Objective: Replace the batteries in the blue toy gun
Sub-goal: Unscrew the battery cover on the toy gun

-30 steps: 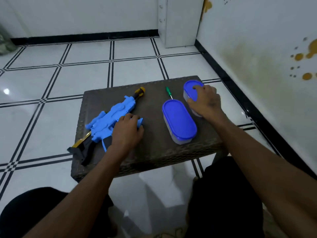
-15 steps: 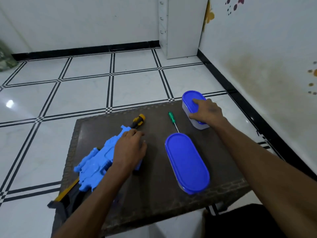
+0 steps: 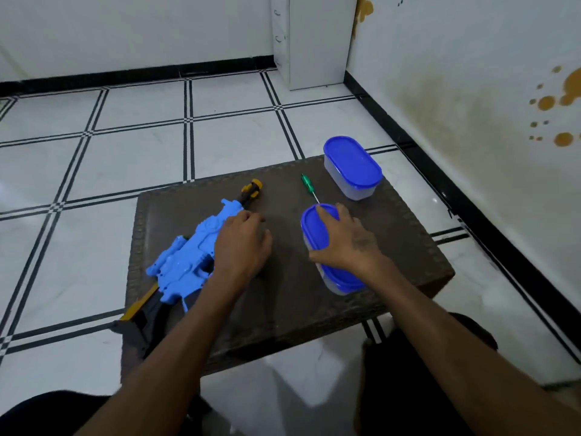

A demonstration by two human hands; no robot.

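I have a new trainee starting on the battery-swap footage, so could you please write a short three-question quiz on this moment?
1. True or false: the green screwdriver lies between the toy gun and the far container.
2. Which thing does the right hand rest on?
A. the far container
B. the near container
C. the screwdriver
3. Fill in: the left hand rests on the ____.

Key
1. True; it lies on the table in the gap between them.
2. B; its fingers curl over the blue lid, which remains on.
3. Toy gun; the hand lies over its right-hand side.
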